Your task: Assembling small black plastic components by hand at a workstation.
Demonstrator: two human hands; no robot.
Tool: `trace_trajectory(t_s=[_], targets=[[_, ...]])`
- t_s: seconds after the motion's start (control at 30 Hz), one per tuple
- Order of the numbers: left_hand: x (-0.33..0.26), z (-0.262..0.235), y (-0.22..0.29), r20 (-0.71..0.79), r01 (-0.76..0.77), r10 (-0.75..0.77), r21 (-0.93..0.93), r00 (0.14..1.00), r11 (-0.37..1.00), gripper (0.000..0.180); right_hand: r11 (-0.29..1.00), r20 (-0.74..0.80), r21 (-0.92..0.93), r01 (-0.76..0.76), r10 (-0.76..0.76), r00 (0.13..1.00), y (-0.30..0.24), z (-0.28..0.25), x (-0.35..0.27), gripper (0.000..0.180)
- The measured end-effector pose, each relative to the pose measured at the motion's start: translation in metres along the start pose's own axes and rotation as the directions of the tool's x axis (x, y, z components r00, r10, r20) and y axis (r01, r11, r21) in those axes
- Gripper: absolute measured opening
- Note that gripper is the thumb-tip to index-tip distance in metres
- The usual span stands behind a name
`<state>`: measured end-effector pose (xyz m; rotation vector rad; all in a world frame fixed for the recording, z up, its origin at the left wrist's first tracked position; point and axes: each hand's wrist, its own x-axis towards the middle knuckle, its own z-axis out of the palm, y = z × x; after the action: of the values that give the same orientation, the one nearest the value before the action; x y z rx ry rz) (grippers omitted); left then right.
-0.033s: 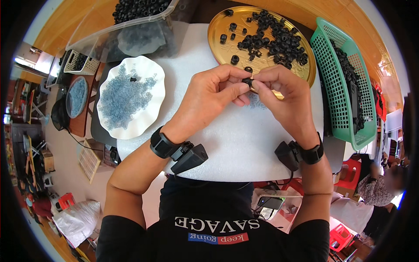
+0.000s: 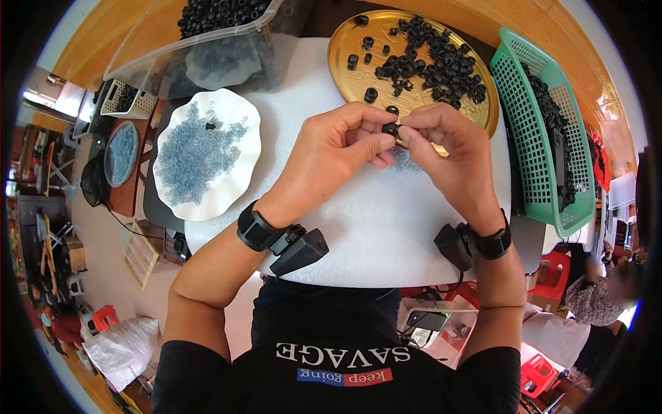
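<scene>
Between the thumb and fingers of my left hand [image 2: 332, 148] is a small black round plastic part [image 2: 391, 129] with a hollow in it. My right hand [image 2: 452, 141] pinches at the right side of the same part with thumb and forefinger; whether a tiny ring is also there I cannot make out. Both hands are over the near rim of a gold round tray [image 2: 345, 81], which bears many similar black parts [image 2: 414, 67]. Below the fingers, partly hidden, lies a small heap of clear bluish rings [image 2: 405, 162] on the white table covering [image 2: 358, 234].
Left of my hands stands a white wavy-edged plate [image 2: 234, 176] of clear bluish rings with one black piece among them. A clear plastic bin [image 2: 165, 76] of black parts is behind it. At the right is a green basket [image 2: 534, 131] holding black pieces. A person [image 2: 596, 297] is at far right.
The black part has turned slightly between my fingertips, and its hollow shows more. My hands otherwise keep their place.
</scene>
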<state>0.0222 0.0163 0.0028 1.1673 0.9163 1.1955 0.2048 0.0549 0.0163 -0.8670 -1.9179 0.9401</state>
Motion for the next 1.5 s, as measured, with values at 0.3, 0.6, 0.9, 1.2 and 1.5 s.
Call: trace_trajectory(t_s=[0.3, 0.6, 0.9, 1.2, 1.5], targets=[[-0.005, 0.001, 0.004, -0.022, -0.03, 0.032, 0.084, 0.999, 0.996, 0.027, 0.88, 0.113, 0.389, -0.274, 0.249, 0.962, -0.004, -0.003, 0.002, 0.012], [-0.005, -0.002, 0.003, -0.036, -0.184, 0.217, 0.406, 0.976, 0.895, 0.027, 0.865, 0.158, 0.402, -0.299, 0.256, 0.954, -0.005, -0.007, 0.003, 0.013], [-0.005, -0.004, 0.004, 0.01, -0.201, 0.219, 0.44, 0.976, 0.875, 0.029, 0.82, 0.224, 0.445, -0.359, 0.286, 0.932, -0.005, -0.011, 0.006, 0.014], [-0.004, -0.002, 0.003, 0.01, -0.093, 0.093, 0.136, 0.996, 0.986, 0.025, 0.775, 0.252, 0.489, -0.399, 0.313, 0.916, -0.004, -0.011, 0.006, 0.016], [-0.005, -0.001, 0.0, -0.016, -0.093, 0.098, 0.177, 0.995, 0.98, 0.025, 0.83, 0.196, 0.421, -0.365, 0.31, 0.93, -0.006, -0.008, 0.005, 0.016]])
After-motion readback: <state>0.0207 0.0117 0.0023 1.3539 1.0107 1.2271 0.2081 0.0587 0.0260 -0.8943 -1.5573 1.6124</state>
